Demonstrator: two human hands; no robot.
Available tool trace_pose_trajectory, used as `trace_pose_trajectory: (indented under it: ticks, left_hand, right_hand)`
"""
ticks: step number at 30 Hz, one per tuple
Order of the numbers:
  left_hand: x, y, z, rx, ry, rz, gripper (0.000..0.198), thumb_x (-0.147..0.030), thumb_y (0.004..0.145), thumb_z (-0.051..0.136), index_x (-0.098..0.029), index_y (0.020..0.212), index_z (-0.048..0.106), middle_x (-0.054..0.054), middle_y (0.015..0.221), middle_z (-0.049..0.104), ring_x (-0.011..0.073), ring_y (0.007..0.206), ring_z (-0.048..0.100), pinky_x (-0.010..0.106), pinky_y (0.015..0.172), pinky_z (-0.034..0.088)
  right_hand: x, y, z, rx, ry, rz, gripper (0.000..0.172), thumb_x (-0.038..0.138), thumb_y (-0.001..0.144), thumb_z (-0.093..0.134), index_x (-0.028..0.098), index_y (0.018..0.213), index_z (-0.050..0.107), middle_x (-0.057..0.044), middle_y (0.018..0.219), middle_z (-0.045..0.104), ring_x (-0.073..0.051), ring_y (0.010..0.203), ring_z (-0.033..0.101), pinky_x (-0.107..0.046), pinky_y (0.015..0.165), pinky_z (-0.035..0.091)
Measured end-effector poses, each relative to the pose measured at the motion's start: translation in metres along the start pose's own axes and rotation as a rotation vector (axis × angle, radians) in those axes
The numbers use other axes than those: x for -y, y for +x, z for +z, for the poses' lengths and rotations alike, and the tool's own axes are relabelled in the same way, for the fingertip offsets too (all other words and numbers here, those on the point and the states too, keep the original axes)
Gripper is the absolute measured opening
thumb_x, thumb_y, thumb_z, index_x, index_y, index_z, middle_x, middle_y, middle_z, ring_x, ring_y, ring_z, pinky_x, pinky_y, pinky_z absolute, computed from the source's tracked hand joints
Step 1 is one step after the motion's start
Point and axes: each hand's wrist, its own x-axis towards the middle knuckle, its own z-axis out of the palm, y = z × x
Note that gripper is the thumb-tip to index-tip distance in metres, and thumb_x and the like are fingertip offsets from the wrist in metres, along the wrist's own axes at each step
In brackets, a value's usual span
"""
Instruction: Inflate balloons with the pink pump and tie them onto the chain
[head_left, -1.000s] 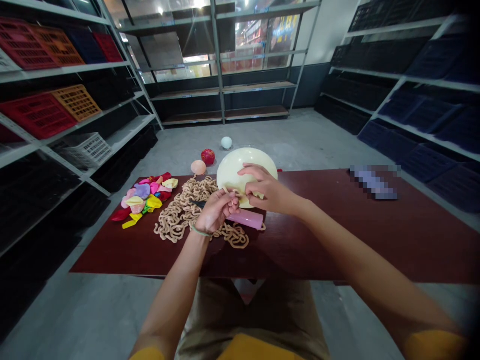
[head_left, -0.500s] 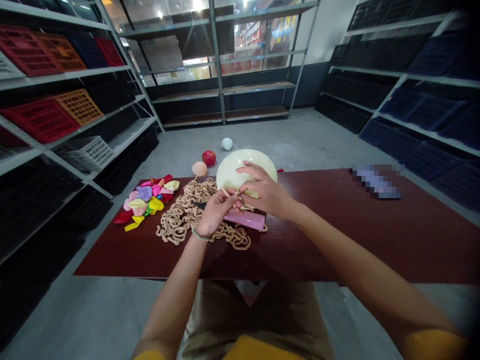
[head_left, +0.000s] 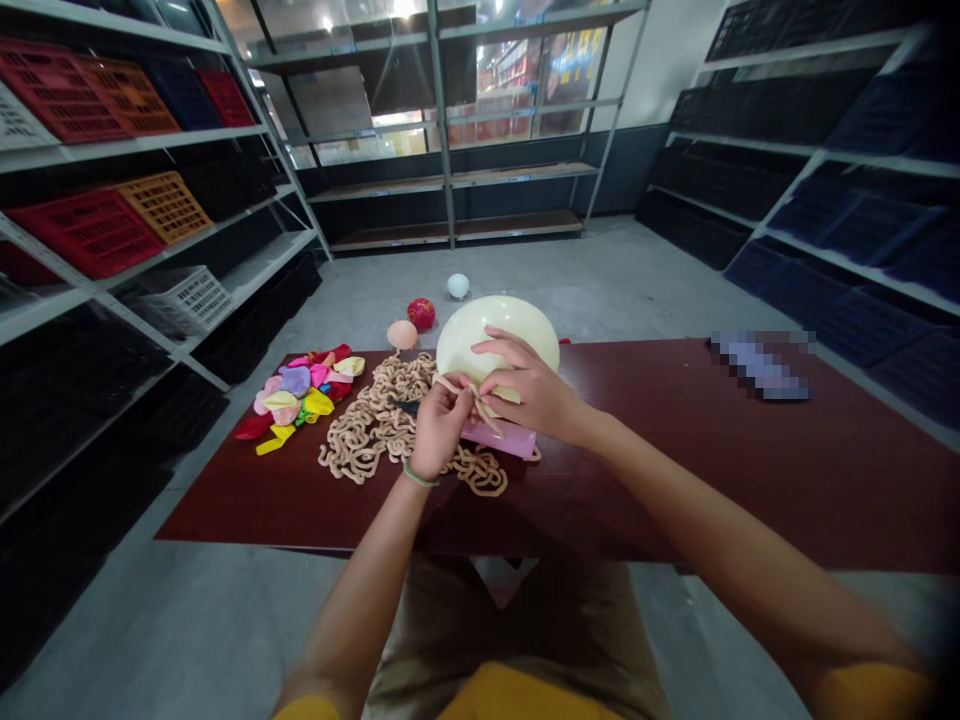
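A large inflated cream balloon (head_left: 480, 325) rests at the table's far edge, just beyond both hands. My left hand (head_left: 439, 430) pinches a beige cord (head_left: 487, 415) between thumb and fingers near the balloon's lower side. Beside it, my right hand (head_left: 536, 390) grips the same cord with thumb and index finger, its other fingers bent over the balloon. The balloon's neck is hidden by the fingers. Under the hands lies a pink cylinder (head_left: 514, 440), partly covered. A heap of beige cord (head_left: 367, 420) spreads to the left, with a dark object (head_left: 405, 407) on it.
Several colourful deflated balloons (head_left: 296, 395) lie on the left of the brown table (head_left: 660, 490). A pixelated object (head_left: 761, 365) is at the right. Small peach (head_left: 402, 334), red (head_left: 421, 314) and pale blue balloons (head_left: 458, 286) are beyond the far edge. Shelves with crates (head_left: 90, 230) surround the floor.
My fingers have shifted on the cord, and its end now sticks out more below my right fingers. My left hand has turned slightly more upright. The view has moved a little.
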Motion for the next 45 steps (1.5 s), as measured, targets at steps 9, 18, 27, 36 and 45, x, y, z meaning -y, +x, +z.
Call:
trace_pose_trajectory:
  ticks: [9,18,27,36,45]
  left_hand:
    - [0.007,-0.002,-0.001,0.066,-0.052,0.025,0.026,-0.040,0.085,0.067,-0.019,0.093,0.056,-0.004,0.062,0.057,0.0099,0.054,0.054,0.022,0.056,0.046]
    - [0.006,-0.003,-0.002,0.054,-0.021,-0.001,0.027,-0.040,0.080,0.072,-0.017,0.085,0.057,-0.002,0.063,0.062,0.0111,0.054,0.058,0.023,0.055,0.047]
    - [0.002,-0.001,0.000,0.061,-0.063,0.009,0.029,-0.041,0.082,0.071,-0.017,0.086,0.056,-0.002,0.066,0.063,0.0108,0.053,0.058,0.024,0.055,0.048]
    - [0.001,-0.003,-0.001,0.070,-0.485,-0.088,0.030,-0.036,0.078,0.077,-0.019,0.084,0.052,-0.005,0.062,0.050,0.0066,0.053,0.046,0.019,0.052,0.041]
    - [0.000,0.003,0.001,-0.060,-0.728,-0.199,0.027,-0.022,0.076,0.078,-0.019,0.080,0.051,-0.006,0.063,0.039,0.0045,0.050,0.035,0.014,0.046,0.034]
  right_hand:
    - [-0.001,0.002,0.000,0.009,-0.070,0.073,0.018,0.024,0.089,0.058,0.020,0.079,0.072,-0.010,0.130,0.055,-0.030,0.142,0.033,-0.057,0.116,0.033]
    - [0.004,0.002,0.003,-0.031,-0.087,0.086,0.014,0.021,0.085,0.061,0.021,0.074,0.070,-0.010,0.127,0.057,-0.030,0.140,0.038,-0.057,0.113,0.038]
    - [0.007,-0.003,0.010,-0.103,-0.193,0.052,0.008,0.015,0.081,0.056,0.021,0.077,0.058,-0.012,0.128,0.055,-0.032,0.141,0.035,-0.058,0.111,0.041]
    - [0.006,-0.010,0.006,-0.104,-0.264,-0.025,0.014,0.009,0.076,0.054,0.023,0.079,0.055,-0.011,0.123,0.050,-0.033,0.139,0.036,-0.057,0.111,0.040]
    - [-0.003,-0.021,0.008,-0.082,-0.253,-0.137,0.012,0.014,0.078,0.057,0.025,0.079,0.053,-0.007,0.117,0.053,-0.030,0.135,0.040,-0.062,0.118,0.031]
